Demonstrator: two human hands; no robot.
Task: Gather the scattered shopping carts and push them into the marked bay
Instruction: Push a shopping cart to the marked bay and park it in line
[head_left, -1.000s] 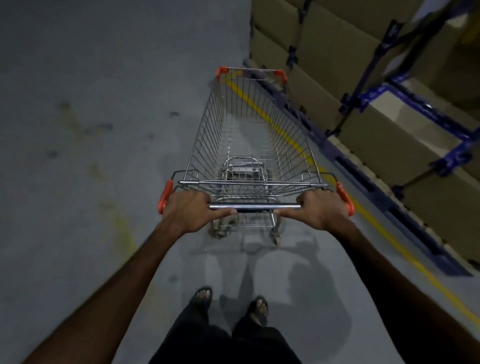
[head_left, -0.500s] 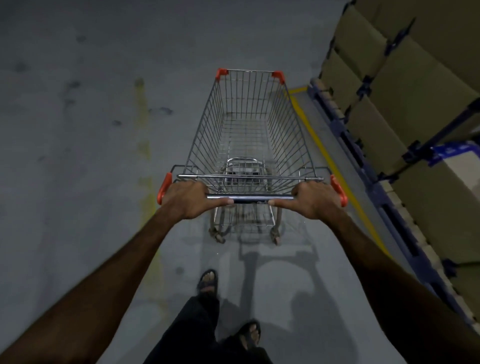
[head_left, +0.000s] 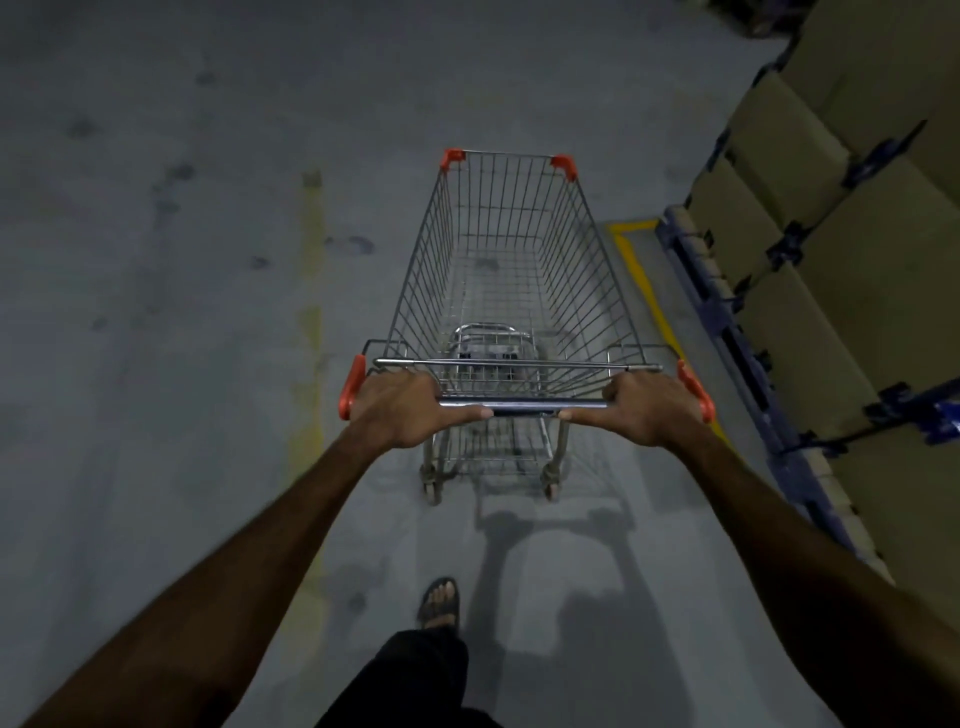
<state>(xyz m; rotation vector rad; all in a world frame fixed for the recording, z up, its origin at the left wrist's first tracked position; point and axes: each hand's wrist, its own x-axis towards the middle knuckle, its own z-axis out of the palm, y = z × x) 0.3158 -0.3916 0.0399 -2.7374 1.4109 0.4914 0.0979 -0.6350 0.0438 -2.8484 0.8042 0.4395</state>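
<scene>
- Left hand (head_left: 400, 408) and right hand (head_left: 644, 408) each grip the handlebar (head_left: 524, 407) of the wire shopping cart (head_left: 514, 291).
- The cart sits empty on the concrete, left of the yellow floor line (head_left: 644, 291).
- Risk — drifting right would clip the blue racking (head_left: 727, 332) beyond that line.

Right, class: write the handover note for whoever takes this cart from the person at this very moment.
Left hand: grip closed round the metal handle bar of the empty wire shopping cart with orange corner guards.
Right hand: same bar, other end.
Cart stands on the grey concrete floor, bright yellow floor line and racked cardboard boxes to its right.
Done: one cart in hand.
Left: no other carts or bay end visible; push on, find them.
</scene>
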